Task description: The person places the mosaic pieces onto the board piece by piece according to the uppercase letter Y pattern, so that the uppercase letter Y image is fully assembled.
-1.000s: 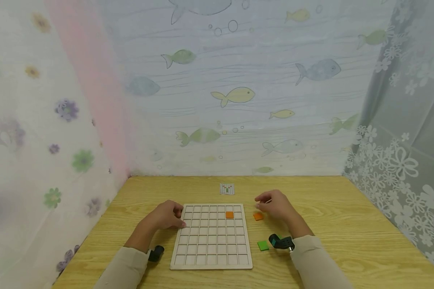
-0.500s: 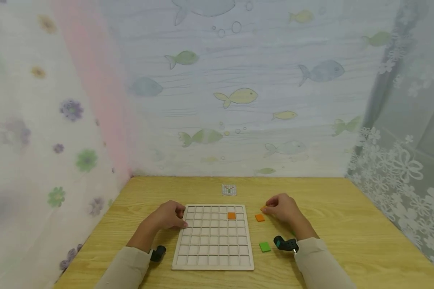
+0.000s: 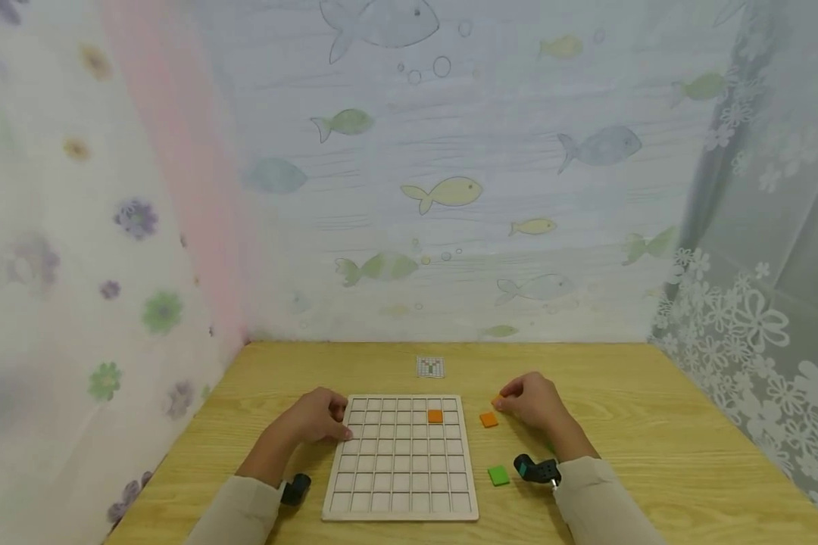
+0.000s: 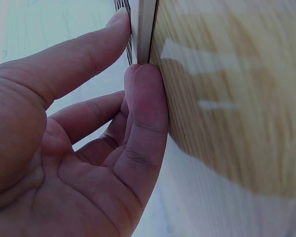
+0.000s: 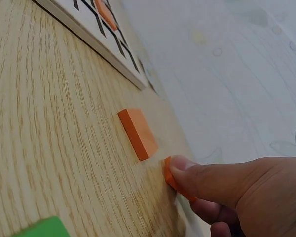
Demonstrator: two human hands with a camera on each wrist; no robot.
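Observation:
In the head view a pale wooden grid board (image 3: 402,463) lies flat on the table, with one orange square tile (image 3: 435,416) in a cell near its far right corner. My left hand (image 3: 319,415) holds the board's left edge; the left wrist view shows the thumb (image 4: 84,57) on the face and fingertips against the side. Right of the board, my right hand (image 3: 537,401) pinches another orange tile (image 5: 173,178) between thumb and fingers, close over the table. Beside it lies a third orange tile (image 3: 488,419), flat on the wood.
A green tile (image 3: 498,475) lies right of the board, near the right wrist camera (image 3: 535,468). Another bit of green shows by the right forearm. Behind the board is a small printed grid card (image 3: 431,367). Fish-patterned curtain (image 3: 450,227) hangs along the table's back edge.
My right hand has shifted slightly right and closed its thumb and fingers on an orange tile. The left hand stays at the board's edge, and the board keeps its place.

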